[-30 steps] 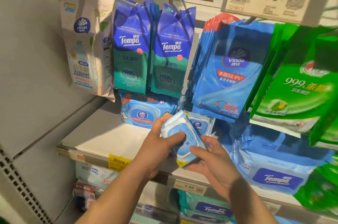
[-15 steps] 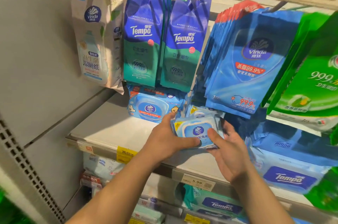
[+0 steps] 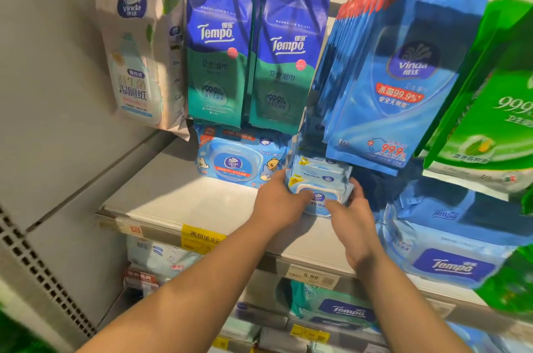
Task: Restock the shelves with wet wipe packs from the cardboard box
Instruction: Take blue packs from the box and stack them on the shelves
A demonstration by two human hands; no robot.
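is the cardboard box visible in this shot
No, only the shelf, hanging packs and both hands on a wipe pack show.

Upper left: a beige Vinda pouch (image 3: 138, 47) hangs from a peg against the grey side panel (image 3: 43, 78).
Upper centre: two blue-and-green Tempo pouches (image 3: 253, 50) hang side by side.
Lower left: a yellow price tag (image 3: 202, 238) sits on the shelf edge.
Lower centre: a 5.99 price label (image 3: 311, 276) sits on the same edge.
Far left: a perforated upright (image 3: 43, 274) runs diagonally down.
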